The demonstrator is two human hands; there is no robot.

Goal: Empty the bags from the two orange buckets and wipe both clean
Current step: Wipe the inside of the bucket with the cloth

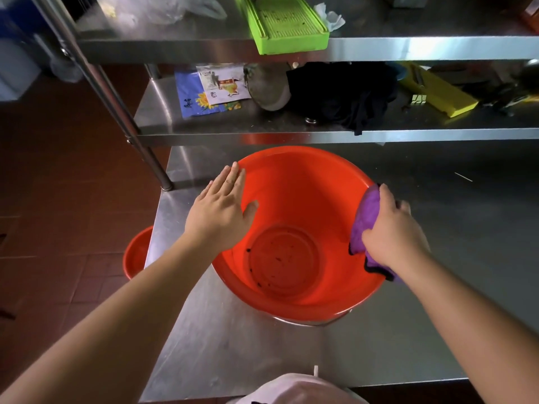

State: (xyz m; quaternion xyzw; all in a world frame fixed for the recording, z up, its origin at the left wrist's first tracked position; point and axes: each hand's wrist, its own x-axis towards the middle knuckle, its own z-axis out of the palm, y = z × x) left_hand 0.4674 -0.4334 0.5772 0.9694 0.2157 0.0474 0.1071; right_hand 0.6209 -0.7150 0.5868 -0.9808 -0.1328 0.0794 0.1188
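An orange bucket (pixel 294 199) stands on the steel table (pixel 437 287), with dark specks on its inner bottom and no bag inside. My left hand (pixel 221 211) lies flat on the bucket's left rim, fingers straight. My right hand (pixel 393 228) grips a purple cloth (pixel 364 220) with a dark edge and presses it against the bucket's right rim and inner wall. A second orange bucket (pixel 137 252) stands on the floor to the left, partly hidden by the table edge.
Steel shelves rise behind the bucket, holding a green tray (pixel 285 21), paper packets (pixel 215 88), a dark cloth (pixel 344 94) and a yellow tool (pixel 437 91). A shelf post (pixel 131 123) stands at the table's left. A pale bag (pixel 294 389) sits at the near edge. Brown tiled floor lies left.
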